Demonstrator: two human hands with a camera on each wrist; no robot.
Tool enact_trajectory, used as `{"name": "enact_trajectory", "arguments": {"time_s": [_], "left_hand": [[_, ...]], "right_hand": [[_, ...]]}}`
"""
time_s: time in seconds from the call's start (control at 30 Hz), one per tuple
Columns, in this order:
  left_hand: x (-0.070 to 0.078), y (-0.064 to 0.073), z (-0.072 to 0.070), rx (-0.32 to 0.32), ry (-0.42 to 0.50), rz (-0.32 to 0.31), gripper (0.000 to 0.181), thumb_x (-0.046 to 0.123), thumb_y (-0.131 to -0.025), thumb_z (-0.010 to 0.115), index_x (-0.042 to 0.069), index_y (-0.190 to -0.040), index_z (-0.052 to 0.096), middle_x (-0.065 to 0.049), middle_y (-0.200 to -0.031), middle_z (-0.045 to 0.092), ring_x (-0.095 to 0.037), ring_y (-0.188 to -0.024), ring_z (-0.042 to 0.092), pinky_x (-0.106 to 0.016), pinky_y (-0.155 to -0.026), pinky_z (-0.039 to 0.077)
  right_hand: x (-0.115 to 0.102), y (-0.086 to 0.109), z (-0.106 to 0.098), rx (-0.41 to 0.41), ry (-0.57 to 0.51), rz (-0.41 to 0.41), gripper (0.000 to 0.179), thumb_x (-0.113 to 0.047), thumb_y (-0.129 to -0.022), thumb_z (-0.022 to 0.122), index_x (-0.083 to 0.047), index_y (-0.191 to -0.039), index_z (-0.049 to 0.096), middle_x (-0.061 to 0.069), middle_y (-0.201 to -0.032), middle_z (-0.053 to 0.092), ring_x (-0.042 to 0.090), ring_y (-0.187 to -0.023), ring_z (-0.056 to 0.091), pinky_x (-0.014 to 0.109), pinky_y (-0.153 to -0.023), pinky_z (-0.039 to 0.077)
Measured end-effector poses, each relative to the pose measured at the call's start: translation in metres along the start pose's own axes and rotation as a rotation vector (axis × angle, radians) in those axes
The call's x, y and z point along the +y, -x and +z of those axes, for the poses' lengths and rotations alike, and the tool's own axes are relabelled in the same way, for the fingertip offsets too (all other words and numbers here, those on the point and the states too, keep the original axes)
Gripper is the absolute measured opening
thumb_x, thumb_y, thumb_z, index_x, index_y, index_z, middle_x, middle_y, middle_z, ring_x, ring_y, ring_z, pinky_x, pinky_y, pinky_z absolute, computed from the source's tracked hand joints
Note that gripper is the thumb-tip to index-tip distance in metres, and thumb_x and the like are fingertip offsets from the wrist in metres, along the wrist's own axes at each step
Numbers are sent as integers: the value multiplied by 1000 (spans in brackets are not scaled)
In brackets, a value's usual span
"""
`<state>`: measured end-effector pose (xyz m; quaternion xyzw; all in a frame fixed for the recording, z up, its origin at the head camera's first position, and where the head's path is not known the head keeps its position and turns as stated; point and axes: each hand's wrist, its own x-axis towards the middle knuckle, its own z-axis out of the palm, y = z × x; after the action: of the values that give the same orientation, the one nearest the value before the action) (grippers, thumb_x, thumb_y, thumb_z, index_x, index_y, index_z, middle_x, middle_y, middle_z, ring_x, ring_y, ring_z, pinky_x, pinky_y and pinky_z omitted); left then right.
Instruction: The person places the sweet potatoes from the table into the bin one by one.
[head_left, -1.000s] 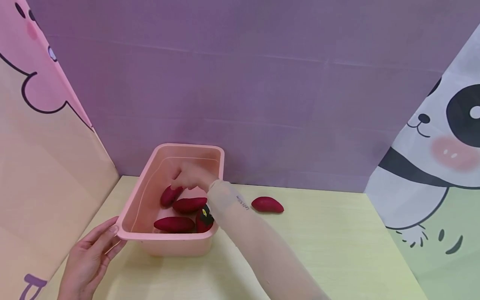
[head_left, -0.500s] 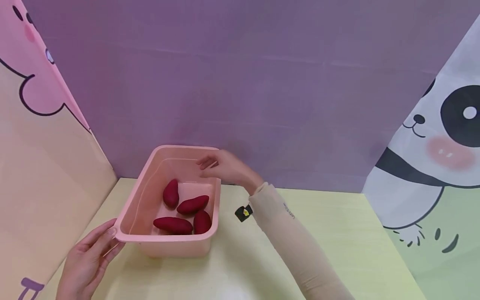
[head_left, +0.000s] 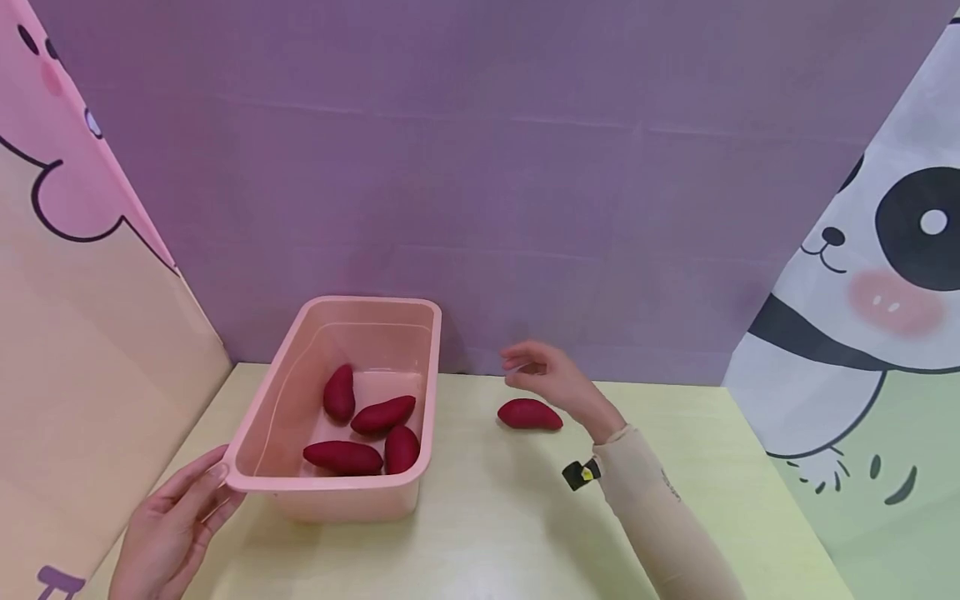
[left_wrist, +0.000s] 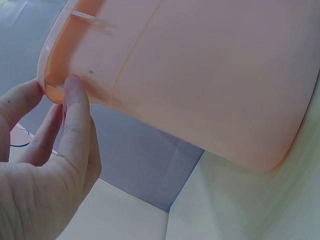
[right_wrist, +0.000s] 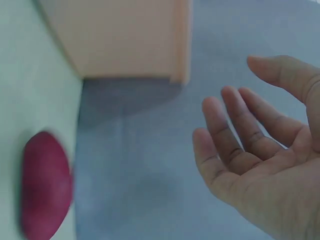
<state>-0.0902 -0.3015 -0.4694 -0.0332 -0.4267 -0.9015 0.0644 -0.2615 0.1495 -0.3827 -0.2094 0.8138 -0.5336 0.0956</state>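
My left hand (head_left: 168, 525) holds the near left corner of a pink plastic bin (head_left: 330, 483), thumb at the rim and fingers under its lip. The left wrist view shows those fingers (left_wrist: 76, 110) against the bin's outer wall. Inside lie several dark red sweet potatoes (head_left: 339, 393), spread over the bottom. Another sweet potato (head_left: 529, 414) rests on the table to the right of the bin. Just above and behind it hovers my right hand (head_left: 558, 382), fingers relaxed and nothing in them. In the right wrist view that sweet potato (right_wrist: 45, 187) is off to the palm's side.
The pale yellow table (head_left: 480, 533) ends at a purple backdrop (head_left: 480, 192), close behind the bin. Printed panels with cartoon figures flank it, a panda (head_left: 885, 267) on the right. A black tag (head_left: 581, 475) hangs by my right sleeve.
My right hand let go of a sweet potato inside the bin, came out over the right rim and moved right to the one on the table. My left hand keeps its grip.
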Motion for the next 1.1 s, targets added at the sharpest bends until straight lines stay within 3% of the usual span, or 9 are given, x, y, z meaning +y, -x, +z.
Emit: {"name": "enact_trajectory", "arguments": {"time_s": [0.33, 0.5, 0.63, 0.8, 1.1], "left_hand": [[-1, 0, -1, -15, 38, 7, 38, -9, -103, 43, 4, -127, 69, -7, -119, 71, -21, -101, 71, -35, -88, 57], [-2, -1, -1, -27, 36, 13, 38, -9, -104, 42, 4, -127, 69, -7, -119, 71, -21, -101, 71, -35, -88, 57], [-3, 0, -1, -36, 25, 17, 38, -10, -103, 42, 3, -129, 68, -7, -120, 70, -21, -101, 70, -35, -89, 57], [-3, 0, -1, -45, 10, 26, 38, -10, -103, 42, 3, -129, 68, -7, -120, 70, -21, -102, 70, -35, -89, 57], [-2, 0, 0, -29, -9, 20, 38, -10, -103, 43, 3, -129, 67, -6, -121, 70, -20, -102, 70, -35, -90, 57]], "right_hand": [[63, 26, -22, 142, -69, 18, 46, -7, -93, 71, -2, -136, 57, 14, -122, 64, 28, -107, 64, 35, -95, 53], [100, 31, -23, 217, -96, 91, 46, -7, -93, 70, -5, -137, 57, 15, -124, 64, 28, -108, 64, 35, -95, 51], [123, 34, -23, 271, -129, 149, 49, -3, -92, 69, -3, -139, 55, 24, -128, 60, 29, -108, 64, 32, -95, 51], [138, 36, -19, 316, -165, 188, 52, 1, -90, 67, 4, -140, 51, 31, -131, 56, 32, -109, 63, 30, -91, 52], [150, 35, -15, 313, -212, 252, 56, -2, -91, 68, 5, -143, 47, 30, -132, 56, 30, -107, 63, 42, -91, 53]]}}
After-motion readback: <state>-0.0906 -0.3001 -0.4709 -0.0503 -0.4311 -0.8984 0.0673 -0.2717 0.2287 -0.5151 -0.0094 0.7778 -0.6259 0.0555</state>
